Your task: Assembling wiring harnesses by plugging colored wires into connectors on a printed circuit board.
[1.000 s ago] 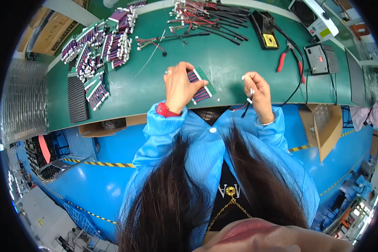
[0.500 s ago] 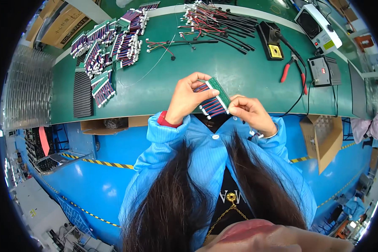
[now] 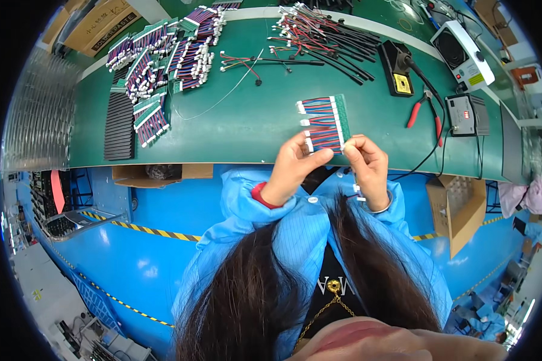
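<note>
A green circuit board strip (image 3: 342, 111) with a row of white connectors stands out over the near edge of the bench. Short red, blue and black wire bundles (image 3: 320, 121) run leftward from it and end in white plugs. My left hand (image 3: 292, 168) is closed around the lowest bundle, thumb on the near side. Thumb and fingers of my right hand (image 3: 370, 165) pinch the board's near end. Below the right palm, by the wrist, a small white connector piece (image 3: 359, 194) shows; most of it is hidden.
On the green bench (image 3: 241, 120), wired boards (image 3: 190, 63) are piled at left beside a black ribbed block (image 3: 120, 126). Black-sleeved cables (image 3: 343, 51) lie at the back. To the right are a soldering iron stand (image 3: 397, 72), red-handled pliers (image 3: 424, 114) and a soldering station (image 3: 462, 114).
The board has turned from a slant to nearly upright, its wires pointing left. My left hand has shifted right and down, from the board's upper part to the lower wires; the right hand keeps its pinch.
</note>
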A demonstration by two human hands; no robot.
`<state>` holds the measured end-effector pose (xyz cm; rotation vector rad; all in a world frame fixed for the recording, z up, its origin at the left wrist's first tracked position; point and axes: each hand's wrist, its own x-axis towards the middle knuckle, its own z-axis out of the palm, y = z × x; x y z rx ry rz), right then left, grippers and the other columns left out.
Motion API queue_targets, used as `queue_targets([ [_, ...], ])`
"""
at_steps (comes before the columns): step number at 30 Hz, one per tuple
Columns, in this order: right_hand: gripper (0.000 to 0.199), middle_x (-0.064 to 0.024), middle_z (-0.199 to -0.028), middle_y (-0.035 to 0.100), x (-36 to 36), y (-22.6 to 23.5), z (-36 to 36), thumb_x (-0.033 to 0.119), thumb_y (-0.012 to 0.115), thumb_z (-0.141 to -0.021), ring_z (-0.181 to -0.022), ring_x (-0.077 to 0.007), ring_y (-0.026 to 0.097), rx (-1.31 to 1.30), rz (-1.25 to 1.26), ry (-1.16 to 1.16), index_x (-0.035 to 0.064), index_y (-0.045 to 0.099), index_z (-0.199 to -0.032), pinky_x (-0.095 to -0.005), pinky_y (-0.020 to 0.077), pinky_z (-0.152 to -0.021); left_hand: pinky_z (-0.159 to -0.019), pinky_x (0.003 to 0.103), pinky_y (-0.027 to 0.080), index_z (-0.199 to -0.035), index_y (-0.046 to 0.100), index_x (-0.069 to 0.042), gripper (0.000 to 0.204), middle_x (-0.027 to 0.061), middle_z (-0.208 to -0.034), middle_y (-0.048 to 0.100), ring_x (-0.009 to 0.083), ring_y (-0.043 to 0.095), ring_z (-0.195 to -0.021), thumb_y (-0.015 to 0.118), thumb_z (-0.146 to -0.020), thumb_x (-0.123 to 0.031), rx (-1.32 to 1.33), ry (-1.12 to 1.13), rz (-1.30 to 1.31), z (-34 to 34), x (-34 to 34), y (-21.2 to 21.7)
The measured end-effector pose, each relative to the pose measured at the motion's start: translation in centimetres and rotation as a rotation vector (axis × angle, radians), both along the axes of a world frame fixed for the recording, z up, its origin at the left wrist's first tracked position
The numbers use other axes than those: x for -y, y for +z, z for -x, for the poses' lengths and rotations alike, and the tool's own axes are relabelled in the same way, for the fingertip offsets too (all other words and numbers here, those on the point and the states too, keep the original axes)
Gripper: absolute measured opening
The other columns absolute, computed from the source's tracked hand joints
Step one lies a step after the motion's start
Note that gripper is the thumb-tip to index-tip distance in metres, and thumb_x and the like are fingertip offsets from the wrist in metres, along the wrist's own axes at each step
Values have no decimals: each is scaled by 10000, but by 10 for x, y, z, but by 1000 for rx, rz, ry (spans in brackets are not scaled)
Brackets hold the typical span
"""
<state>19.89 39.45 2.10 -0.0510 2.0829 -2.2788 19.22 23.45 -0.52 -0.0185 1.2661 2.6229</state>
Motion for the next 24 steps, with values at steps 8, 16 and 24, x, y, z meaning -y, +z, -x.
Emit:
queue_targets([
  [8, 31, -43, -921, 565, 3, -7, -7, 0, 569, -888, -732, -112, 473, -77, -214, 48, -10, 597, -896, -209, 390, -661, -714, 205, 500, -1035, 670, -7, 195, 29, -931, 680, 90, 603, -798, 694, -853, -73, 61, 54, 291, -12, -5, -11],
  [16, 38, -54, -944, 565, 10, -5, -12, -3, 541, -903, -770, -121, 483, -57, -239, 120, -11, 574, -919, -211, 393, -701, -669, 201, 501, -997, 680, 4, 161, 36, -853, 686, 73, 598, -744, 683, -860, -80, 153, 18, -17, -13, 4, -12],
  [24, 74, -3, -871, 542, 17, 1, -14, 51, 515, -936, -619, -53, 383, -119, -308, 49, 16, 580, -930, -173, 312, -555, -618, 210, 515, -979, 679, -1, 139, 58, -791, 685, 105, 621, -688, 681, -856, -66, -111, 151, 300, -13, 16, -21],
])
